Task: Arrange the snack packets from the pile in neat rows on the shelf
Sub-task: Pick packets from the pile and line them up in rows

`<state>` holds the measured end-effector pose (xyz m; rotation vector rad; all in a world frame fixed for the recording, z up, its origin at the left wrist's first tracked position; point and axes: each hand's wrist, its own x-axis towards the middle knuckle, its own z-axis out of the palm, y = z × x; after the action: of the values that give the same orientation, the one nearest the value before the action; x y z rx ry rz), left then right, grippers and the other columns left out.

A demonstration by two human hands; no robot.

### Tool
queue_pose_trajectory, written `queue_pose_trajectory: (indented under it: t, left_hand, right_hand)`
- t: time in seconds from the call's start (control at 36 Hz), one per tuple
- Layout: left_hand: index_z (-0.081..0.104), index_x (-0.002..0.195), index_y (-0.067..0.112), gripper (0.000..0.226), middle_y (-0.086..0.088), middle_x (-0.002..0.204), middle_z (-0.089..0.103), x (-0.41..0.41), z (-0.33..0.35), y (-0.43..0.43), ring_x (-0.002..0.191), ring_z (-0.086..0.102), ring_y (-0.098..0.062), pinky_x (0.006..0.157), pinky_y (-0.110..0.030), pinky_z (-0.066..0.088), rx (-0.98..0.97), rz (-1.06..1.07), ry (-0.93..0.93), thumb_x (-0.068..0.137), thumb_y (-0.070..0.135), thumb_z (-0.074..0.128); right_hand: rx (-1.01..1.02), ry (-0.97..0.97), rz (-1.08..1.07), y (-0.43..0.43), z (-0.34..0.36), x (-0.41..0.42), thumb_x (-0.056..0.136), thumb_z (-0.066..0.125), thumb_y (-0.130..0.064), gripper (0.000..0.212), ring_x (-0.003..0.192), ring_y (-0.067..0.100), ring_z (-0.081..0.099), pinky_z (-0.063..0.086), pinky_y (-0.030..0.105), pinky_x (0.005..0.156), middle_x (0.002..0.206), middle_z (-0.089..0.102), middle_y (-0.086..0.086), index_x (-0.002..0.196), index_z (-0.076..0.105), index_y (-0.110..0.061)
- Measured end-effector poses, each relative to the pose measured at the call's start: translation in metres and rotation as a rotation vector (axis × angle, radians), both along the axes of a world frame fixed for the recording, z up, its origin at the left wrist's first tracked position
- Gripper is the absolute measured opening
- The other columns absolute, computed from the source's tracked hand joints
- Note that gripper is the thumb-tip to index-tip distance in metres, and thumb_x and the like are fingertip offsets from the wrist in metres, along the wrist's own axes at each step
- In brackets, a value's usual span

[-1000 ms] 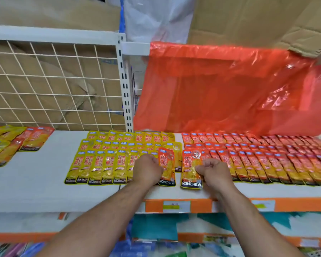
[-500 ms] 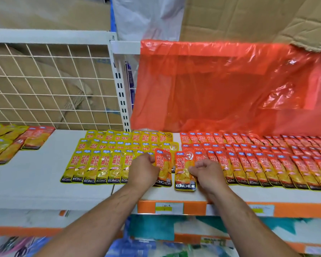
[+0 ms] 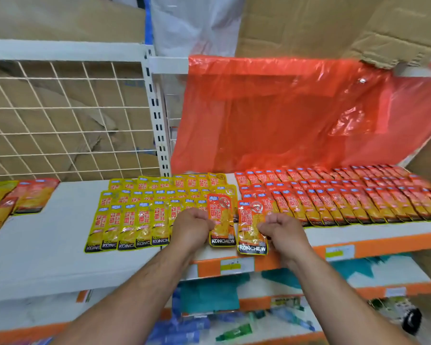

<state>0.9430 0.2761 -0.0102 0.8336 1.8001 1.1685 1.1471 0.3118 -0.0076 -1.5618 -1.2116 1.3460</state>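
The shelf (image 3: 47, 247) is a white board with an orange price strip (image 3: 383, 247) along its front edge.

It carries three groups of stock. At centre, yellow packets (image 3: 135, 217) lie flat in overlapping rows, the printed black bands of the front row facing the viewer. To the right, red packets (image 3: 346, 197) lie in overlapping rows that run out to the frame edge. At the far left, well apart from both, loose packets (image 3: 13, 200) of mixed yellow and red lie overlapping at uneven angles.

In the gap between the yellow and red blocks are two further items, side by side and nearly touching. The left hand (image 3: 192, 226) has its fingers curled and pinches the left edge of the first orange packet (image 3: 222, 220). The right hand (image 3: 283, 229) is likewise curled and pinches the right edge of the second orange packet (image 3: 250, 230), which sits slightly nearer the front edge. Whether either packet lies fully flat on the board cannot be told.

A red plastic bag (image 3: 284, 115) hangs over the back rail behind the red rows; its contents cannot be made out. A wire mesh panel (image 3: 60, 120) backs the left bay, with cardboard (image 3: 309, 23) behind. The lower shelf (image 3: 358, 290) holds blurred goods.
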Motion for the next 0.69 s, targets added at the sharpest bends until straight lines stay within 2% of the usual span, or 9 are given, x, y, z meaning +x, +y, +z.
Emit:
queue_pose_trajectory:
  t: [0.08,0.14,0.19,0.25,0.33,0.39,0.47,0.61,0.69]
  left_hand:
    - [0.063,0.078,0.014,0.016,-0.005,0.079,0.067,0.013,0.0,-0.006,0.067,0.06,-0.022,0.064,-0.03,0.047,0.007,-0.056,-0.033,0.078,0.003,0.075]
    - [0.061,0.079,0.014,0.017,-0.009,0.073,0.063,0.024,0.0,-0.009,0.059,0.057,-0.023,0.063,-0.037,0.055,-0.001,-0.081,-0.063,0.079,0.002,0.073]
    - [0.06,0.082,0.014,0.016,-0.008,0.073,0.062,0.035,0.001,-0.01,0.058,0.058,-0.023,0.066,-0.048,0.061,-0.02,-0.102,-0.078,0.081,0.003,0.072]
    - [0.061,0.082,0.014,0.015,-0.008,0.077,0.062,0.043,0.0,-0.009,0.067,0.063,-0.027,0.07,-0.053,0.06,-0.009,-0.104,-0.074,0.081,0.005,0.073]
    - [0.062,0.081,0.017,0.015,-0.007,0.086,0.065,0.055,0.001,-0.004,0.084,0.067,-0.032,0.077,-0.049,0.059,0.011,-0.105,-0.048,0.079,0.009,0.075]
    - [0.061,0.078,0.016,0.017,-0.005,0.086,0.065,0.065,0.001,0.001,0.081,0.063,-0.027,0.076,-0.039,0.056,0.031,-0.106,-0.022,0.08,0.007,0.075]
    - [0.06,0.075,0.015,0.017,-0.002,0.079,0.063,0.081,0.001,0.012,0.075,0.059,-0.023,0.068,-0.029,0.046,0.051,-0.098,0.011,0.08,0.006,0.074]
    - [0.06,0.074,0.014,0.018,-0.004,0.069,0.062,0.103,-0.005,0.03,0.064,0.058,-0.024,0.064,-0.036,0.052,0.009,-0.034,0.077,0.079,0.005,0.074]
    - [0.062,0.071,0.013,0.014,-0.007,0.067,0.066,0.112,-0.013,0.035,0.062,0.061,-0.026,0.062,-0.038,0.054,-0.036,-0.023,0.175,0.075,0.005,0.073]
  right_hand:
    - [-0.025,-0.003,-0.066,-0.018,-0.002,0.018,0.083,0.076,-0.01,0.016,0.066,0.023,0.061,0.048,0.03,0.057,0.086,0.069,0.018,0.095,0.066,-0.005]
    - [-0.029,0.008,-0.122,-0.03,0.0,0.031,0.086,0.071,-0.005,0.01,0.05,0.015,0.056,0.042,0.022,0.043,0.069,0.066,0.01,0.09,0.063,-0.001]
    - [-0.015,0.014,-0.17,-0.039,0.003,0.045,0.088,0.067,0.001,0.009,0.037,0.006,0.05,0.037,0.019,0.035,0.056,0.06,0.001,0.083,0.061,-0.004]
    - [0.007,0.015,-0.208,-0.047,0.004,0.06,0.089,0.066,0.002,0.007,0.035,0.002,0.049,0.036,0.017,0.035,0.059,0.06,0.003,0.087,0.061,-0.003]
    - [0.038,0.033,-0.252,-0.053,0.007,0.08,0.089,0.065,0.003,0.006,0.035,-0.002,0.05,0.035,0.014,0.033,0.064,0.061,0.005,0.09,0.061,-0.001]
    - [0.044,0.025,-0.266,-0.053,0.007,0.09,0.089,0.066,0.003,0.006,0.036,-0.002,0.051,0.035,0.014,0.034,0.063,0.062,0.004,0.09,0.062,-0.001]
    - [0.055,0.007,-0.253,-0.045,0.005,0.106,0.088,0.068,-0.001,0.005,0.04,0.001,0.052,0.036,0.015,0.035,0.066,0.063,0.004,0.091,0.064,-0.001]
    - [0.058,0.0,-0.191,-0.018,0.004,0.13,0.086,0.073,-0.007,0.012,0.056,0.013,0.053,0.039,0.023,0.048,0.07,0.064,0.003,0.093,0.065,-0.003]
    - [0.061,0.01,-0.128,0.001,0.005,0.142,0.086,0.073,-0.008,0.011,0.057,0.016,0.048,0.04,0.022,0.045,0.072,0.06,0.003,0.09,0.063,-0.009]
